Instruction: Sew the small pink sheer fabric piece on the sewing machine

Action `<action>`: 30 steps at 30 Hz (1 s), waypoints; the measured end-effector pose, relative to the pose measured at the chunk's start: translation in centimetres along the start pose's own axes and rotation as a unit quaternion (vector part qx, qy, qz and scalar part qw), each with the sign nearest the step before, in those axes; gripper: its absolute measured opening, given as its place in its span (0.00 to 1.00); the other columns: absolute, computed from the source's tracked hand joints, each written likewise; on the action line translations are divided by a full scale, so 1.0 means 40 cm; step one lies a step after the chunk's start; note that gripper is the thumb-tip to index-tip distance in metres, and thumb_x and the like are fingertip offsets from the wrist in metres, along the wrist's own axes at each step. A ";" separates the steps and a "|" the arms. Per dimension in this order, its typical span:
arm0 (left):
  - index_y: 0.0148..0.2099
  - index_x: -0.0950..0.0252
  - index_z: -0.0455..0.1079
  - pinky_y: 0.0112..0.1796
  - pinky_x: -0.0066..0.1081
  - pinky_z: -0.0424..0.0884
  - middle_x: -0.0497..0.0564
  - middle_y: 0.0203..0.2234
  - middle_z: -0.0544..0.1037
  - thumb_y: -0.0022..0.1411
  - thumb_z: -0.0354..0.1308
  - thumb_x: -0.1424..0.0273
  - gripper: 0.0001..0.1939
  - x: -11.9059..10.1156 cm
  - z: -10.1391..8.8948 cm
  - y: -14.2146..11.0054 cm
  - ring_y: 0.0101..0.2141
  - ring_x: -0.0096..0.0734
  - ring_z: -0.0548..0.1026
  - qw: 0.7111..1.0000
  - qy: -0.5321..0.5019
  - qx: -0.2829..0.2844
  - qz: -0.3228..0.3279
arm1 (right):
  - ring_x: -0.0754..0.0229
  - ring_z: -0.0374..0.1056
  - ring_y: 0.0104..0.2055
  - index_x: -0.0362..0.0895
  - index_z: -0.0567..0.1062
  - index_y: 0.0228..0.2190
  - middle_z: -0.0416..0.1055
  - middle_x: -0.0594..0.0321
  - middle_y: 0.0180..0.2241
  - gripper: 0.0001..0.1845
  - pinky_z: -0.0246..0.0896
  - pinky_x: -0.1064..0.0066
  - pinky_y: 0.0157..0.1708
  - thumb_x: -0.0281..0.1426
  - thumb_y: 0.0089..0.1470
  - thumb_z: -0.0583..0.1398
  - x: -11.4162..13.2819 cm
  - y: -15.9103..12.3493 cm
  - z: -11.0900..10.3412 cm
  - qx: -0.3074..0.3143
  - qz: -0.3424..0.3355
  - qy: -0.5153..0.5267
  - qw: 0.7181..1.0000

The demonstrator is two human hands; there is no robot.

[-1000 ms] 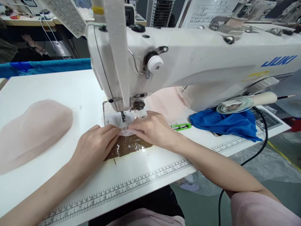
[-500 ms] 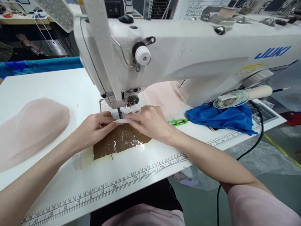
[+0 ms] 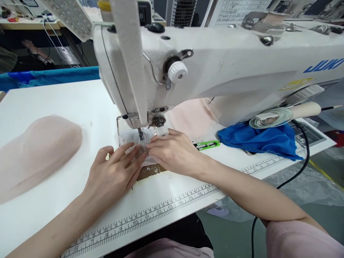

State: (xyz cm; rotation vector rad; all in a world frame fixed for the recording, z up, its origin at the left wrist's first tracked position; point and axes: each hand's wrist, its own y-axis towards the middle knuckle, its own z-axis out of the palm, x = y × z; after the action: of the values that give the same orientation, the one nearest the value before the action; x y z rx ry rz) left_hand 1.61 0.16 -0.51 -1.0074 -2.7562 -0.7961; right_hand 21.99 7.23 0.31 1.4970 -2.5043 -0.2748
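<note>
A small piece of sheer, pale fabric [image 3: 151,161] lies at the presser foot [image 3: 141,134] of a white sewing machine [image 3: 215,61]. My left hand [image 3: 114,172] rests open over it, fingers spread and fingertips on the fabric just in front of the foot. From the other side, my right hand [image 3: 174,152] has its fingers closed at the fabric's right edge; its thumb is mostly hidden. Beneath the fabric shows a brown patch covered with clear tape [image 3: 150,172], partly hidden by my left hand.
Sheer pink fabric [image 3: 51,143] lies on the white table [image 3: 88,93] at left; more pink fabric [image 3: 192,116] is behind my right hand. Green thread snips [image 3: 208,144], a blue cloth [image 3: 258,138] and a coil of pale green cord [image 3: 271,118] sit at right. A printed ruler [image 3: 150,216] follows the front edge.
My left hand has let go of its pinch and spread flat over the fabric. The fabric has come down from a raised fold to lie at the foot. My right hand has lowered slightly.
</note>
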 end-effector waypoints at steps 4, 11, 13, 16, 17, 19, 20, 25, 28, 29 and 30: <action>0.50 0.62 0.75 0.42 0.43 0.61 0.53 0.46 0.81 0.68 0.54 0.74 0.12 0.003 0.005 -0.001 0.51 0.45 0.76 1.000 -0.024 -0.003 -0.018 | 0.56 0.75 0.42 0.40 0.79 0.30 0.81 0.58 0.35 0.07 0.62 0.65 0.44 0.21 0.55 0.61 0.000 -0.001 0.000 0.000 -0.002 -0.004 1.000; 0.50 0.63 0.74 0.44 0.46 0.61 0.54 0.47 0.81 0.70 0.51 0.74 0.13 0.016 0.018 0.002 0.52 0.46 0.76 0.999 -0.034 -0.007 -0.026 | 0.57 0.75 0.41 0.40 0.78 0.29 0.81 0.59 0.35 0.10 0.62 0.65 0.44 0.22 0.59 0.58 -0.003 0.003 0.014 -0.031 -0.011 -0.027 0.999; 0.51 0.63 0.74 0.45 0.47 0.61 0.54 0.48 0.81 0.70 0.50 0.73 0.13 0.021 0.021 0.001 0.53 0.47 0.75 0.999 -0.038 0.001 -0.029 | 0.57 0.74 0.40 0.40 0.78 0.30 0.81 0.59 0.35 0.09 0.62 0.66 0.44 0.23 0.59 0.58 -0.006 0.005 0.021 -0.045 -0.011 -0.030 0.998; 0.51 0.62 0.74 0.45 0.48 0.62 0.54 0.49 0.80 0.71 0.50 0.73 0.13 0.030 0.026 0.003 0.53 0.47 0.75 0.999 -0.041 0.008 -0.033 | 0.58 0.74 0.38 0.39 0.77 0.29 0.80 0.59 0.35 0.08 0.62 0.66 0.43 0.21 0.57 0.59 -0.011 0.010 0.030 -0.055 -0.011 -0.034 0.998; 0.51 0.62 0.73 0.45 0.48 0.62 0.54 0.49 0.80 0.71 0.49 0.73 0.13 0.034 0.027 0.004 0.53 0.47 0.75 0.999 -0.040 0.010 -0.033 | 0.59 0.73 0.38 0.39 0.77 0.29 0.80 0.58 0.35 0.08 0.62 0.66 0.43 0.21 0.58 0.58 -0.013 0.012 0.032 -0.058 -0.011 -0.034 0.998; 0.51 0.61 0.73 0.44 0.49 0.62 0.55 0.49 0.80 0.71 0.49 0.73 0.13 0.039 0.030 0.009 0.53 0.47 0.75 0.999 -0.039 0.014 -0.034 | 0.59 0.73 0.37 0.39 0.77 0.30 0.80 0.58 0.35 0.09 0.62 0.67 0.43 0.21 0.59 0.57 -0.017 0.016 0.035 -0.064 -0.010 -0.038 0.997; 0.51 0.61 0.73 0.44 0.49 0.63 0.55 0.49 0.80 0.71 0.49 0.73 0.14 0.042 0.032 0.011 0.52 0.48 0.75 0.998 -0.040 0.016 -0.036 | 0.59 0.73 0.37 0.39 0.78 0.30 0.80 0.58 0.35 0.10 0.62 0.67 0.43 0.22 0.60 0.57 -0.019 0.017 0.036 -0.065 -0.008 -0.042 0.997; 0.52 0.56 0.73 0.45 0.50 0.64 0.52 0.49 0.79 0.69 0.51 0.72 0.14 0.053 0.043 0.018 0.52 0.49 0.76 0.997 -0.049 0.020 -0.055 | 0.59 0.72 0.37 0.40 0.79 0.30 0.80 0.59 0.34 0.12 0.63 0.66 0.44 0.23 0.61 0.56 -0.024 0.020 0.039 -0.070 -0.004 -0.063 0.996; 0.53 0.57 0.72 0.45 0.50 0.63 0.52 0.50 0.79 0.70 0.51 0.72 0.14 0.055 0.044 0.015 0.52 0.48 0.75 0.998 -0.030 0.023 -0.048 | 0.59 0.72 0.38 0.39 0.80 0.31 0.80 0.59 0.34 0.12 0.63 0.66 0.45 0.21 0.60 0.56 -0.027 0.019 0.039 -0.081 -0.022 -0.063 0.994; 0.53 0.58 0.72 0.44 0.49 0.63 0.52 0.51 0.79 0.70 0.50 0.73 0.14 0.055 0.043 0.013 0.53 0.48 0.75 0.999 -0.023 0.022 -0.043 | 0.59 0.73 0.39 0.39 0.80 0.32 0.80 0.59 0.34 0.12 0.63 0.66 0.46 0.21 0.60 0.56 -0.028 0.018 0.039 -0.082 -0.025 -0.059 0.995; 0.53 0.58 0.72 0.44 0.48 0.63 0.51 0.51 0.79 0.70 0.51 0.73 0.14 0.053 0.041 0.012 0.53 0.47 0.75 0.999 -0.017 0.018 -0.038 | 0.58 0.73 0.40 0.39 0.80 0.33 0.80 0.59 0.34 0.12 0.63 0.65 0.46 0.21 0.59 0.56 -0.029 0.017 0.040 -0.080 -0.028 -0.053 0.995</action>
State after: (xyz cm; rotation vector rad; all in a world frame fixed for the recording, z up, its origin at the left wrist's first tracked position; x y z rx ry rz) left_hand 0.38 2.52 -1.15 -0.9238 -2.8420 -0.7446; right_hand 21.53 8.64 -1.13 1.5280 -2.4545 -0.5653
